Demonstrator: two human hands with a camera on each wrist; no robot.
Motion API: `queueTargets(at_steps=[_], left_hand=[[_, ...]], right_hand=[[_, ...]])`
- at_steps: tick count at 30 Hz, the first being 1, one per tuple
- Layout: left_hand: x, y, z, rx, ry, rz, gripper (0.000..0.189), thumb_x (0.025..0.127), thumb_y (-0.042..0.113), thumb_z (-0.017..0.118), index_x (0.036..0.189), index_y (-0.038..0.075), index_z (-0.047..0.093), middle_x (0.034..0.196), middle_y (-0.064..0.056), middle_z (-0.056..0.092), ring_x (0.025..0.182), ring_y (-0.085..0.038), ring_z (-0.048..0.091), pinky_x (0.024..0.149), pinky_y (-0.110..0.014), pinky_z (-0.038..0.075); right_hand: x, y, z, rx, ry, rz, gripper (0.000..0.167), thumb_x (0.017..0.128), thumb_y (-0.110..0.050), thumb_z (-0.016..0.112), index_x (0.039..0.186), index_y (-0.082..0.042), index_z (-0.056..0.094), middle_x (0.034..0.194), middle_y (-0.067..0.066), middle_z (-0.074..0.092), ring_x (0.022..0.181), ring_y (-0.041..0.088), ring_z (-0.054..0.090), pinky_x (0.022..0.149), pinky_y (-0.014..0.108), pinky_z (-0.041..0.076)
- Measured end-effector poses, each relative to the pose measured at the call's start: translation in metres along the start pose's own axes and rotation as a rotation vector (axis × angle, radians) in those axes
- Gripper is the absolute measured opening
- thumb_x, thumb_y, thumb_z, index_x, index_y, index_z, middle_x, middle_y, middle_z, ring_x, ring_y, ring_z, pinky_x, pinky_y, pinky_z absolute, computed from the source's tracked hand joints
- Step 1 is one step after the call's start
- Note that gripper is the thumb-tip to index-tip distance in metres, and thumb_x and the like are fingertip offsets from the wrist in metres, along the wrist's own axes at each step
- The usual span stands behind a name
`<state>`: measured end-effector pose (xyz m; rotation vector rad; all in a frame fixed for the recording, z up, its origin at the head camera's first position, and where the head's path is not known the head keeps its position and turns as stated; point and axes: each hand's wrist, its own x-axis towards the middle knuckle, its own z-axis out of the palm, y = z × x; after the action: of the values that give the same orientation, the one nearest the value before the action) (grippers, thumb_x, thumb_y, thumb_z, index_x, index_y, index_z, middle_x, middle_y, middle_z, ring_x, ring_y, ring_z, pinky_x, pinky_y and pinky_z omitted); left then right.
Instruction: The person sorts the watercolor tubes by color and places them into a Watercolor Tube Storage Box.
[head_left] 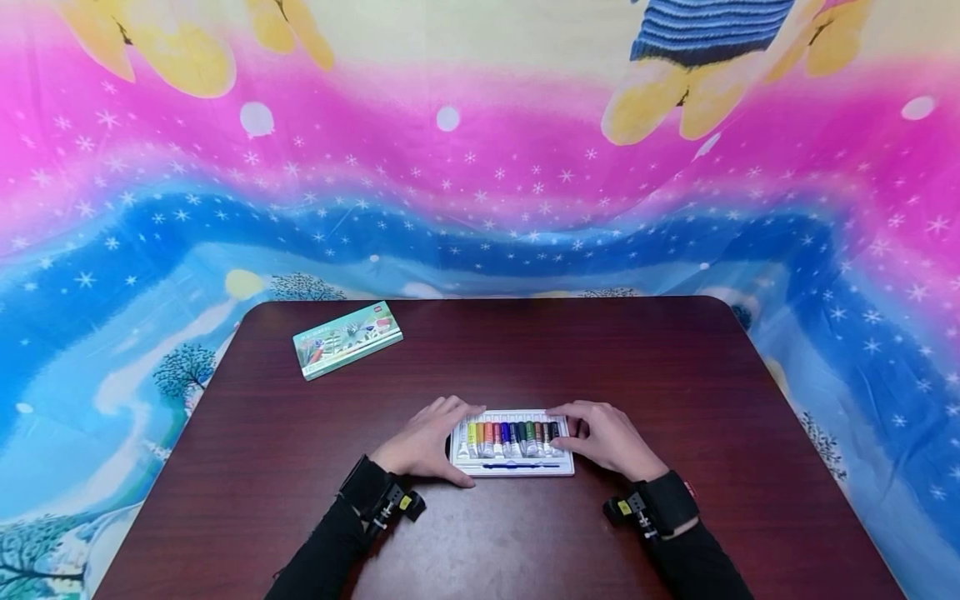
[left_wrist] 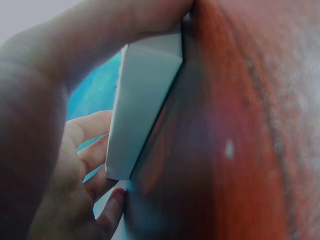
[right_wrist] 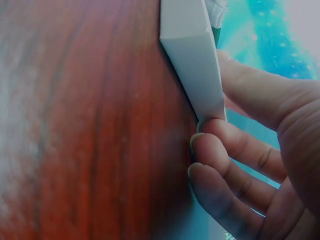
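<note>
A white tray (head_left: pixel 525 475) lies on the table near its middle, holding a row of paint tubes (head_left: pixel 506 437) from yellow to black. Along its front side runs a thin dark blue brush (head_left: pixel 521 466). My left hand (head_left: pixel 423 442) grips the tray's left end, thumb at the front corner and fingers at the back corner. At the right end, my right hand (head_left: pixel 611 437) holds the tray with the thumb over the top and fingers round the back corner. The right wrist view shows those fingertips (right_wrist: pixel 210 150) against the tray's side wall (right_wrist: pixel 192 70), low beside the tabletop.
A flat green box (head_left: pixel 348 340) with printed pictures lies angled at the table's back left. The dark reddish-brown table (head_left: pixel 637 358) has rounded far corners. Behind it hangs a colourful printed cloth (head_left: pixel 480 192), close to the table's far edge.
</note>
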<state>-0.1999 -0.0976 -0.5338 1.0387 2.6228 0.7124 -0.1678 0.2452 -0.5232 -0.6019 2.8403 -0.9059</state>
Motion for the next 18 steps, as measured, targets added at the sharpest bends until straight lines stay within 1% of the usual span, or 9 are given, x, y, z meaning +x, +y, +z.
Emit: queueTargets(at_steps=[2, 8, 10, 14, 18], left_hand=[[0.0, 0.0, 0.0, -0.003, 0.001, 0.001, 0.111, 0.064, 0.062, 0.092, 0.157, 0.024, 0.044, 0.136, 0.007, 0.053, 0.119, -0.01, 0.045, 0.102, -0.039, 0.043], [0.0, 0.0, 0.0, 0.001, 0.008, 0.006, 0.111, 0.064, 0.062, 0.092, 0.157, 0.025, 0.045, 0.136, 0.007, 0.053, 0.119, -0.01, 0.046, 0.102, -0.039, 0.043], [0.0, 0.001, 0.0, 0.003, 0.009, 0.006, 0.111, 0.064, 0.062, 0.092, 0.157, 0.025, 0.044, 0.136, 0.007, 0.053, 0.119, -0.01, 0.046, 0.102, -0.038, 0.043], [0.0, 0.002, 0.0, 0.007, 0.01, 0.008, 0.111, 0.064, 0.061, 0.092, 0.157, 0.025, 0.044, 0.137, 0.007, 0.053, 0.119, -0.01, 0.046, 0.102, -0.038, 0.043], [0.0, 0.003, -0.001, 0.006, 0.004, 0.001, 0.111, 0.064, 0.061, 0.092, 0.157, 0.025, 0.044, 0.137, 0.007, 0.053, 0.119, -0.01, 0.045, 0.103, -0.038, 0.043]], right_hand=[[0.0, 0.001, 0.0, 0.01, 0.002, -0.003, 0.045, 0.091, -0.034, 0.081, 0.134, -0.031, 0.069, 0.082, -0.013, 0.057, 0.064, 0.003, 0.05, 0.059, 0.023, 0.04], [0.001, 0.01, 0.002, 0.102, -0.022, 0.01, 0.061, 0.09, -0.03, 0.081, 0.147, -0.025, 0.059, 0.085, -0.01, 0.06, 0.067, 0.005, 0.055, 0.064, 0.025, 0.047], [0.002, 0.014, 0.004, 0.118, -0.029, 0.014, 0.064, 0.09, -0.032, 0.081, 0.149, -0.024, 0.058, 0.086, -0.01, 0.06, 0.068, 0.004, 0.056, 0.065, 0.025, 0.048], [0.003, 0.018, 0.006, 0.136, -0.028, 0.011, 0.06, 0.091, -0.035, 0.08, 0.146, -0.02, 0.061, 0.087, -0.009, 0.06, 0.067, 0.005, 0.054, 0.064, 0.025, 0.046], [0.003, 0.019, 0.007, 0.121, -0.015, 0.015, 0.047, 0.096, -0.032, 0.076, 0.14, -0.021, 0.066, 0.088, -0.01, 0.059, 0.069, 0.005, 0.053, 0.065, 0.026, 0.044]])
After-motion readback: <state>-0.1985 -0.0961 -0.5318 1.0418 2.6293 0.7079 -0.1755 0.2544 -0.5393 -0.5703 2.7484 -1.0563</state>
